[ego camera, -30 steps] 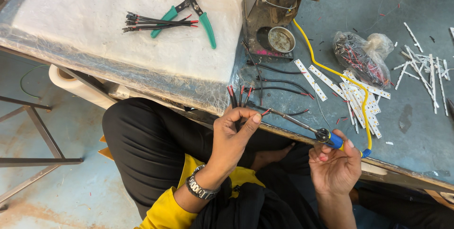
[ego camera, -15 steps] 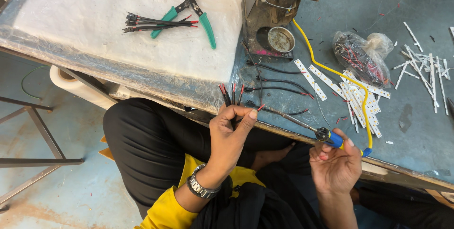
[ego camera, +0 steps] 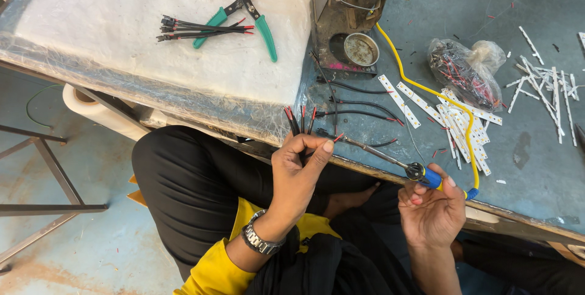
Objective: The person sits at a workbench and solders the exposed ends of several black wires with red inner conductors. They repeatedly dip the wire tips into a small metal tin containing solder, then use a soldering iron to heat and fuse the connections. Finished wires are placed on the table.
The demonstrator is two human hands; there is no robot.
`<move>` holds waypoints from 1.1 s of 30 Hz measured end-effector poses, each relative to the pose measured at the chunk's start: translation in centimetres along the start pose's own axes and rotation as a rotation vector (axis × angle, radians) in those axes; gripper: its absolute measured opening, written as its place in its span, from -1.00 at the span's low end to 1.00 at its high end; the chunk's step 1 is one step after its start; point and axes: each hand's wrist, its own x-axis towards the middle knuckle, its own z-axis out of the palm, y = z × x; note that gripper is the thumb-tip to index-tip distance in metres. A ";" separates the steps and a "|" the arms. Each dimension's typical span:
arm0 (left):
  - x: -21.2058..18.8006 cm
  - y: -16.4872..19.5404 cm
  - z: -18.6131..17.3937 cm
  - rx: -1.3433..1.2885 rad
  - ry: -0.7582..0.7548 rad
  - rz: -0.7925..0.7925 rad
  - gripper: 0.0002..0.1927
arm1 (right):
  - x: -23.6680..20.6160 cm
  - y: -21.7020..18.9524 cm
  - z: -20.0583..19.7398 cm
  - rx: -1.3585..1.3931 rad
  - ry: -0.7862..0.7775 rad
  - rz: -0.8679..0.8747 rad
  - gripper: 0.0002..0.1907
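My left hand [ego camera: 300, 170] pinches a small bunch of black and red wires [ego camera: 300, 120], their ends pointing up at the table's near edge. My right hand [ego camera: 430, 208] grips the blue handle of a soldering iron [ego camera: 390, 159]. Its thin metal tip reaches left, close to the wire ends above my left fingers. The iron's yellow cord [ego camera: 426, 91] runs back across the table. A wristwatch sits on my left wrist.
Green-handled pliers [ego camera: 253, 17] and a bundle of cut wires [ego camera: 198, 27] lie on a white padded sheet [ego camera: 122, 39]. A metal iron stand [ego camera: 350, 21], white LED strips [ego camera: 451, 118], a plastic bag of wires [ego camera: 466, 72] and loose wires rest on the blue table [ego camera: 536, 167].
My left hand has raised the wire bunch slightly. The iron tip has shifted left toward the wire ends, and my right hand has moved a little with it.
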 end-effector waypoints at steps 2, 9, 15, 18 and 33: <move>0.0 -0.1 0.0 -0.021 -0.001 -0.015 -0.87 | 0.0 0.0 0.0 0.002 0.004 -0.001 -0.66; -0.1 -0.3 0.1 -0.056 -0.006 -0.007 -0.87 | 0.0 0.0 -0.1 0.003 0.025 -0.003 -0.66; -0.1 -0.2 0.2 -0.075 -0.019 -0.019 -0.87 | 0.0 0.0 -0.2 0.002 0.022 -0.003 -0.67; -0.1 -0.1 0.1 -0.033 -0.016 -0.009 -0.87 | 0.0 0.0 -0.1 -0.001 0.021 -0.006 -0.67; 0.1 -0.4 0.0 -0.030 0.005 -0.034 -0.87 | 0.3 0.1 -0.3 0.009 0.006 -0.009 -0.66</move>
